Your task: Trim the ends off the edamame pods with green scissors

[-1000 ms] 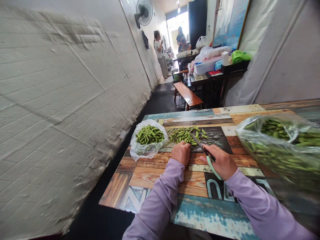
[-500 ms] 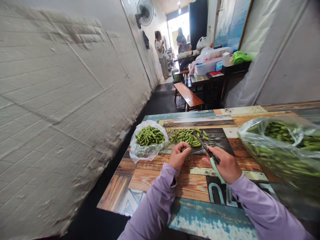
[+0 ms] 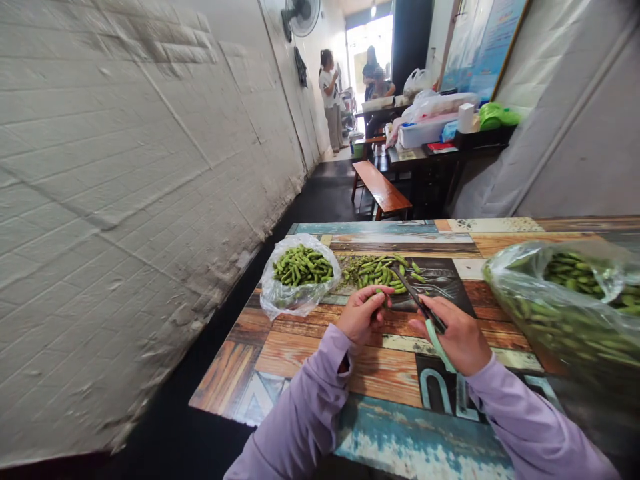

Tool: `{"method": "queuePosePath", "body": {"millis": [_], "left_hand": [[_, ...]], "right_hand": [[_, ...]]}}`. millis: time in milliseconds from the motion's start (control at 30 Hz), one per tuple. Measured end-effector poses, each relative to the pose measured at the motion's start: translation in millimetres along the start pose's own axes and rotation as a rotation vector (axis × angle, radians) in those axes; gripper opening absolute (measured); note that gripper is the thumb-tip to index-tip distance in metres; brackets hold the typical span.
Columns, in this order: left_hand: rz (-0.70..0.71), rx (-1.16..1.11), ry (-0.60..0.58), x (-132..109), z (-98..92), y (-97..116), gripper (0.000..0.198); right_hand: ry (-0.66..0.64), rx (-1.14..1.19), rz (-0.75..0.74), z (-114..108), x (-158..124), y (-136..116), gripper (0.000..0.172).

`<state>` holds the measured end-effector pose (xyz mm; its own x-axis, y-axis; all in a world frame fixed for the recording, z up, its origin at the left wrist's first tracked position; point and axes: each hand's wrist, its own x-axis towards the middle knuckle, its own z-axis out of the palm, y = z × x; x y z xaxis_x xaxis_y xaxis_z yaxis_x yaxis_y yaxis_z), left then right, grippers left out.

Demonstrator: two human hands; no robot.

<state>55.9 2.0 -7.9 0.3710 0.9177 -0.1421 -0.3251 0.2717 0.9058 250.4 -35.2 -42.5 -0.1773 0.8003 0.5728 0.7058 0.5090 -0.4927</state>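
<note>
head view: my left hand (image 3: 361,315) pinched a pod (image 3: 380,292); my right hand (image 3: 464,339) gripped scissors (image 3: 415,295). work appeared partway: left bag (image 3: 274,300) filled, loose pods (image 3: 373,272) beyond and right bag (image 3: 523,290) seemingly outstanding.

The tabletop (image 3: 385,373) is patterned in patchwork brown and teal; at left, a small open bag (image 3: 277,303) of green pods (image 3: 303,265) is set down; right beside it, loose pods (image 3: 375,272) are heaped with small bits (image 3: 351,272); far right, a bigger pod-filled bag (image 3: 555,320) is planted.
</note>
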Motion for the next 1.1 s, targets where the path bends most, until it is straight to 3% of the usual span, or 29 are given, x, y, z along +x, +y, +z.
{"method": "queuePosePath", "body": {"millis": [300, 633, 800, 1100], "left_hand": [[-0.015, -0.004, -0.014, 1, -0.6, -3, 0.033], [-0.006, 0.154, 0.076, 1, -0.4, -3, 0.042], [0.061, 0.183, 0.122, 2, -2.2, -5, 0.040], [0.144, 0.306, 0.044, 1, -0.1, -5, 0.035]], "right_hand": [[-0.015, 0.008, -0.007, 1, -1, 0, 0.038], [-0.035, 0.010, -0.031, -2, 0, -4, 0.037], [-0.125, 0.054, 0.002, -4, 2, -9, 0.042], [-0.150, 0.105, -0.014, -3, 2, -10, 0.047]]}}
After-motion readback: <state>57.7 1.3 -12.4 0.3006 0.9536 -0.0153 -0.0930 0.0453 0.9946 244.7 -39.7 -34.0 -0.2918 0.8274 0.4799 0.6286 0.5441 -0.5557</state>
